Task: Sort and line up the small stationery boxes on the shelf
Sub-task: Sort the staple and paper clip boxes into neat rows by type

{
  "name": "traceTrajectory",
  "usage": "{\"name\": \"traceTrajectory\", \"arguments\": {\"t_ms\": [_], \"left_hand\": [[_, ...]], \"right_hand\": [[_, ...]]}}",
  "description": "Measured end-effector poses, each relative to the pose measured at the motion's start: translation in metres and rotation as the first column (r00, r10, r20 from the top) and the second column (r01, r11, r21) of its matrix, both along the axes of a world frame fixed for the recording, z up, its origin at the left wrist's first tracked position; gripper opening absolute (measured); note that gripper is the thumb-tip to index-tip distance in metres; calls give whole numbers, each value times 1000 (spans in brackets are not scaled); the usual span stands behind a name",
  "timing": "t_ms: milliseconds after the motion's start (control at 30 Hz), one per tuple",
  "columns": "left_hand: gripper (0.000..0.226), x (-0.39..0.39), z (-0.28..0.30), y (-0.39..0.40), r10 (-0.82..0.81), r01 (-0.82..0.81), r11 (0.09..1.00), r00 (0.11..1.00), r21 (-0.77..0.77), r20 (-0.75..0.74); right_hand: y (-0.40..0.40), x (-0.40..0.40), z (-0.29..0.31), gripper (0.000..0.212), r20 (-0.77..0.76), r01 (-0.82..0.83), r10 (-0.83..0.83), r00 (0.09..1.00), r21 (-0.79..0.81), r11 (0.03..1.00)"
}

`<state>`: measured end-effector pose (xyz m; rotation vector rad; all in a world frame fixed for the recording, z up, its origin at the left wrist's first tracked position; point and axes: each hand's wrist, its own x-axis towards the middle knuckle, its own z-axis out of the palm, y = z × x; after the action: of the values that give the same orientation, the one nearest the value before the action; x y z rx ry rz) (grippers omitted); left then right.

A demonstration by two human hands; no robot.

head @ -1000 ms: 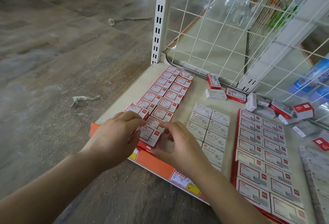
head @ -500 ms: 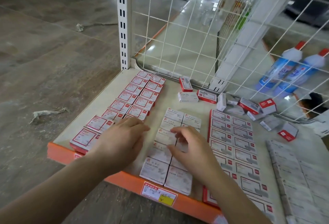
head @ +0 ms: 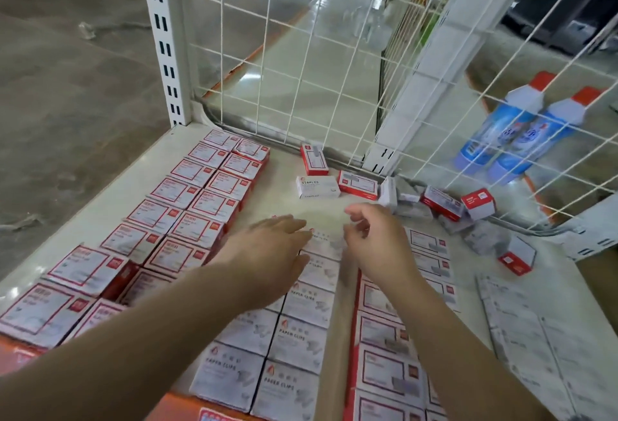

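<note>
From the head camera, a pale shelf point(head: 100, 220) with an orange front edge point(head: 174, 404) sits low over a grey floor point(head: 67, 86). Behind it stands a white wire grid point(head: 301, 52), held by a white post with slots point(head: 164, 36). Through the grid, two blue bottles with red caps point(head: 521, 126) lie on their sides.

Small boxes cover the shelf. On the left, red and white boxes point(head: 187, 213) lie flat in two neat rows from front to back. In the middle are white paper clip boxes point(head: 294, 337), also in two rows. To the right is another block of red-edged boxes point(head: 384, 337). At the back, loose boxes lie every which way: a white staples box point(head: 317, 186), a red box point(head: 314, 159) beside it, and a messy heap point(head: 451, 206) by the grid.

The left hand point(head: 267, 253) lies flat, fingers spread wide, on the far end of the paper clip rows. The right hand point(head: 378, 240) hovers just beside it, fingers loosely curled, holding nothing.
</note>
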<state>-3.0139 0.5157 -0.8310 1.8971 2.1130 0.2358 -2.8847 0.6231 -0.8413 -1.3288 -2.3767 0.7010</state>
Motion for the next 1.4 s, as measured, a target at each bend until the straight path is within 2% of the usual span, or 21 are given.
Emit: {"name": "traceTrajectory", "arguments": {"t_ms": [200,467,700,967,1267,1400], "left_hand": [[39,0,-12,16,-13,13,999,1000,53,7],[35,-11,-21,20,-4,-12,993,991,119,130],[32,-17,-25,17,-27,-5,991,972,137,232],[33,-15,-22,16,-17,-7,994,978,111,208],[36,-3,-17,13,41,-57,995,984,86,172],[36,6,-10,7,121,-155,976,969,150,216]], "right_hand": [[32,-18,-5,38,88,-30,29,996,19,999],[55,-39,-18,46,239,-150,144,960,11,989],[59,-43,-25,28,52,-90,88,995,42,995],[71,-53,-33,44,107,-104,108,988,-44,994],[66,-42,-27,35,74,-8,13,997,-70,998],[58,-27,-14,35,15,31,-30,999,-68,997]]}}
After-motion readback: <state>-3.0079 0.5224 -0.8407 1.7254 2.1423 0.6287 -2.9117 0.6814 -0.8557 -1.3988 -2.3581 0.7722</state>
